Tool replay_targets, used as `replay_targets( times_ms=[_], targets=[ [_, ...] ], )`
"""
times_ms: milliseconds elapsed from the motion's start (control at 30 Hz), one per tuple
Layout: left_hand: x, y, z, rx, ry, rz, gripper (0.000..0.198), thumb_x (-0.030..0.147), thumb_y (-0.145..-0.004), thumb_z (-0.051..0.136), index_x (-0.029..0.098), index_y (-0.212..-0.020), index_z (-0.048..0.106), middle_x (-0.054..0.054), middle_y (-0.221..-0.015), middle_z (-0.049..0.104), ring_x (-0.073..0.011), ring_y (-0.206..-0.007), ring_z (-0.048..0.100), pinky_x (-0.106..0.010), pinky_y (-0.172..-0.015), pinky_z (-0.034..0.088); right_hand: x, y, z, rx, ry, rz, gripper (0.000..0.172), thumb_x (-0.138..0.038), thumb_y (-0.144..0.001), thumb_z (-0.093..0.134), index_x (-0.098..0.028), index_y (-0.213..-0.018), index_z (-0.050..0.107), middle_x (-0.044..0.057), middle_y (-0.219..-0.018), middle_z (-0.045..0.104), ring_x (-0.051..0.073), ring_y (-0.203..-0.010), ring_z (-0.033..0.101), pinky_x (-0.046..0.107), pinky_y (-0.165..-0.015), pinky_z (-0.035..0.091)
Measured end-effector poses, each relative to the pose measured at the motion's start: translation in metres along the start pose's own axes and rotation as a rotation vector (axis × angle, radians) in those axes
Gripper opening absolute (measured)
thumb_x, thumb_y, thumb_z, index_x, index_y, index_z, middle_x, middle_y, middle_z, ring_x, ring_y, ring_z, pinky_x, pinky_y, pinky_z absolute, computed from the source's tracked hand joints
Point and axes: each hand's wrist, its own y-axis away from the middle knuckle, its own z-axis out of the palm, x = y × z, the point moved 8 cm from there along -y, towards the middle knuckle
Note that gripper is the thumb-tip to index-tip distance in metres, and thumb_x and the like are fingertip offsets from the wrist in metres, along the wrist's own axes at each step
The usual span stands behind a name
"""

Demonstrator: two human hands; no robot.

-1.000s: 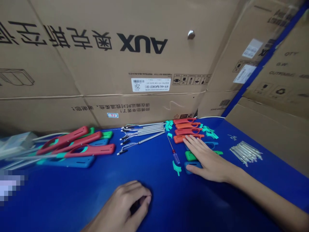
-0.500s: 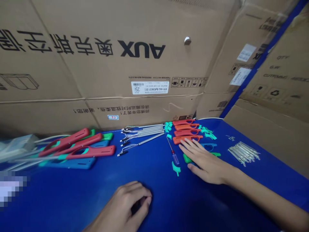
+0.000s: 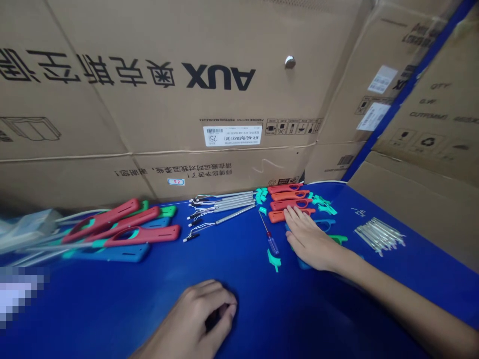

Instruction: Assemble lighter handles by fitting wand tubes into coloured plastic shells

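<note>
My right hand [image 3: 310, 242] lies palm down over the lower lighter casings, its fingers stretched out and close together. Its fingertips reach the lowest orange lighter casing [image 3: 277, 216]. Parts of a blue casing [image 3: 327, 224] and a green casing [image 3: 340, 239] show past the hand, which covers the rest. Another blue edge [image 3: 304, 265] peeks out below the palm. Left of this hand lie a screwdriver [image 3: 273, 244] with a purple handle and a teal plastic piece [image 3: 274, 260]. My left hand [image 3: 198, 314] rests on the blue table with curled fingers, thumb near the index finger, nothing visible in it.
Silver metal tubes [image 3: 235, 202] with wires lie at the back, beside small teal pieces [image 3: 325, 203]. Several lighters with red handles [image 3: 149, 234] are piled at left. Clear tubes [image 3: 379, 237] lie at right. Cardboard walls [image 3: 149, 124] enclose the blue table [image 3: 112, 299].
My right hand has shifted slightly left, its fingers drawn closer together. A blue casing edge now shows below the palm, and the green casing's left end is covered. My left hand is still.
</note>
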Motion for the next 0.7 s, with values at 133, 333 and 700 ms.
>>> replay_targets(
  times_ms=[133,333,700],
  targets=[
    [0.001,-0.001,-0.001,-0.001,0.002,-0.002,0.024,0.021,-0.092,0.042,0.024,-0.084,0.064,0.001,-0.074,0.065,-0.0148,-0.07,0.062,-0.024,-0.064,0.046,0.0,-0.003,-0.006,0.033,0.0,0.001,0.068,-0.047,-0.097,0.02,-0.005,-0.15,0.026,0.017,-0.156,0.019,0.029,-0.145,0.011,0.052,-0.117,0.015],
    [0.001,0.002,-0.002,0.017,-0.061,0.012,0.025,0.018,-0.094,0.04,0.022,-0.087,0.064,0.0,-0.076,0.066,-0.014,-0.071,0.063,-0.024,-0.067,0.047,-0.015,-0.005,-0.013,0.079,0.013,-0.095,0.07,-0.062,-0.095,0.02,-0.02,-0.149,0.034,0.009,-0.155,0.028,0.033,-0.144,0.015,0.056,-0.116,0.014],
    [-0.065,0.014,-0.109,0.427,-1.136,-0.219,0.028,0.027,-0.093,0.046,0.011,-0.112,0.058,-0.013,-0.111,0.063,-0.0323,-0.104,0.056,-0.045,-0.081,0.045,-0.019,0.005,-0.014,0.181,-0.017,-0.106,0.072,-0.061,-0.095,0.024,-0.016,-0.149,0.033,0.014,-0.155,0.027,0.033,-0.144,0.015,0.057,-0.116,0.015]
  ],
)
